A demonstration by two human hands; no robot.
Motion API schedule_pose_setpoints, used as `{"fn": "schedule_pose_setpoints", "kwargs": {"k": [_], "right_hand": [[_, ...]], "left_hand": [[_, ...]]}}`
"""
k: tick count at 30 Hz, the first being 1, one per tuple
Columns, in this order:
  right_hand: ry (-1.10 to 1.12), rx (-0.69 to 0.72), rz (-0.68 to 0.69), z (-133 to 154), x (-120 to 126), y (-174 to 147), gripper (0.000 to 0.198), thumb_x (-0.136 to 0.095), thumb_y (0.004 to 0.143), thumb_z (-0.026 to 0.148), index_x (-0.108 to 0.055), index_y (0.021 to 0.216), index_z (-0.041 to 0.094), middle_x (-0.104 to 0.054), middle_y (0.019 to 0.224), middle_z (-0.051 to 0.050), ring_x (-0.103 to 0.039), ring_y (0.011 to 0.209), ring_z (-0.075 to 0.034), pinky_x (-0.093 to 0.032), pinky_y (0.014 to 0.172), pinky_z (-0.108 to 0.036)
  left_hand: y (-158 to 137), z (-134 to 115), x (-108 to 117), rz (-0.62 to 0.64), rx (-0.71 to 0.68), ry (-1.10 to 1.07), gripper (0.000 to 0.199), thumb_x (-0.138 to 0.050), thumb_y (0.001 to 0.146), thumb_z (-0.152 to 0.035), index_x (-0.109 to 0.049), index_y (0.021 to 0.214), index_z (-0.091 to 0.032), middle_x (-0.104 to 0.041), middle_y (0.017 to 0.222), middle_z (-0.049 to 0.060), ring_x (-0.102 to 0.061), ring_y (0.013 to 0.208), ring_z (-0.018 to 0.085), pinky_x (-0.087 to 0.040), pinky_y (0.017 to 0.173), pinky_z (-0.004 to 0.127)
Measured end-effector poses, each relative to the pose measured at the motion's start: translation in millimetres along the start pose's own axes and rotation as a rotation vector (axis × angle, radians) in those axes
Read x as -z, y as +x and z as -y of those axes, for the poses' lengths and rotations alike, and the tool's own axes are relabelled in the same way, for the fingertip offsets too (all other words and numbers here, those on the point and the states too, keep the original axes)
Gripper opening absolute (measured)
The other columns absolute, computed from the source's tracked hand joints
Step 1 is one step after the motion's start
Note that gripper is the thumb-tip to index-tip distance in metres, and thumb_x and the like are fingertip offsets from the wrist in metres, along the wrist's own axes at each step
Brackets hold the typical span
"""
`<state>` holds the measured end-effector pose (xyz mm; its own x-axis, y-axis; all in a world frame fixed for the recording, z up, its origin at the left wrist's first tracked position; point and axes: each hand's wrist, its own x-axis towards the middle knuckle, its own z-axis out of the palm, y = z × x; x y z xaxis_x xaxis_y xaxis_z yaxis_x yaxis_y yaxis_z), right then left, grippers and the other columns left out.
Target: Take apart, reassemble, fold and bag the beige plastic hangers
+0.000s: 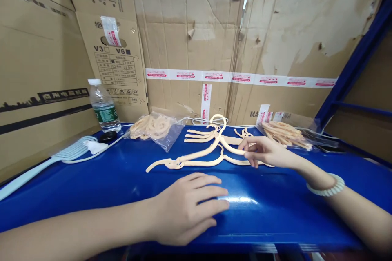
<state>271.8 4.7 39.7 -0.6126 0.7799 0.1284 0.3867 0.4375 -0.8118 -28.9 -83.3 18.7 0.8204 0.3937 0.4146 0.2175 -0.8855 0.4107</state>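
A cream plastic folding clothes hanger (200, 154) stands unfolded above the blue tabletop, its hook at the top. My right hand (265, 153) pinches the hanger's right arm between thumb and fingers; the far tip on that side is partly hidden behind the hand. In front of the hanger, my left hand (192, 208) rests palm down near the table's front edge, fingers stretched out and holding nothing. Behind the hanger lie loose cream hanger pieces (200, 135), with smaller curved pieces (243, 132) just right of them.
Clear bags of cream parts lie at the back left (153, 126) and back right (284, 133). On the left are a water bottle (104, 108), a light blue hairbrush (72, 151) and a black round object (108, 137). Cardboard sheets (190, 40) wall off the back; a white cable (94, 155) runs along the table.
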Motion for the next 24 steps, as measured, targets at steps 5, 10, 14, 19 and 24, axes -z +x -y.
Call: {"fn": "schedule_pose_setpoints", "kwargs": {"k": [5, 10, 14, 19, 24], "right_hand": [[-0.121, -0.039, 0.129, 3.2, 1.5, -2.0, 0.025, -0.062, 0.086, 0.041, -0.059, 0.091, 0.017, -0.062, 0.063, -0.001, -0.062, 0.056, -0.016, -0.05, 0.052, -0.026], [-0.441, 0.024, 0.141, 9.3, 8.4, -5.6, 0.01, -0.066, 0.079, 0.028, -0.065, 0.077, 0.017, -0.068, 0.077, -0.002, -0.06, 0.066, -0.016, -0.046, 0.059, -0.026], [-0.535, 0.027, 0.177, 7.8, 12.6, -6.1, 0.009, -0.07, 0.074, 0.024, -0.064, 0.073, 0.017, -0.065, 0.075, 0.0, -0.057, 0.067, -0.015, -0.043, 0.063, -0.027], [-0.568, 0.045, 0.212, 5.2, 14.7, -8.6, 0.009, -0.073, 0.071, 0.021, -0.064, 0.071, 0.017, -0.063, 0.082, -0.001, -0.058, 0.075, -0.016, -0.042, 0.072, -0.027], [-0.635, 0.018, 0.186, 4.9, 14.5, -8.6, 0.012, -0.073, 0.071, 0.021, -0.062, 0.068, 0.017, -0.06, 0.08, -0.002, -0.056, 0.076, -0.017, -0.041, 0.073, -0.028]], "left_hand": [[0.5, 9.8, 1.1, -0.008, 0.055, 0.05, 0.042, -0.062, 0.088, -0.02, -0.061, 0.13, -0.027, -0.064, 0.127, 0.012, -0.056, 0.122, 0.033, -0.036, 0.109, 0.047], [0.4, 12.7, -0.6, 0.065, 0.036, 0.181, 0.039, -0.059, 0.09, -0.026, -0.058, 0.129, -0.023, -0.061, 0.131, 0.013, -0.054, 0.122, 0.033, -0.041, 0.105, 0.05], [0.9, 15.8, -2.2, 0.13, 0.03, 0.289, 0.038, -0.054, 0.092, -0.031, -0.055, 0.129, -0.02, -0.058, 0.133, 0.012, -0.052, 0.124, 0.031, -0.043, 0.104, 0.05], [0.9, 14.5, -0.7, 0.186, 0.06, 0.316, 0.037, -0.052, 0.094, -0.033, -0.054, 0.129, -0.021, -0.056, 0.137, 0.01, -0.05, 0.126, 0.029, -0.042, 0.106, 0.048], [0.4, 13.4, -0.2, 0.197, 0.076, 0.337, 0.038, -0.05, 0.095, -0.034, -0.052, 0.13, -0.023, -0.054, 0.138, 0.009, -0.047, 0.128, 0.029, -0.041, 0.105, 0.049]]}}
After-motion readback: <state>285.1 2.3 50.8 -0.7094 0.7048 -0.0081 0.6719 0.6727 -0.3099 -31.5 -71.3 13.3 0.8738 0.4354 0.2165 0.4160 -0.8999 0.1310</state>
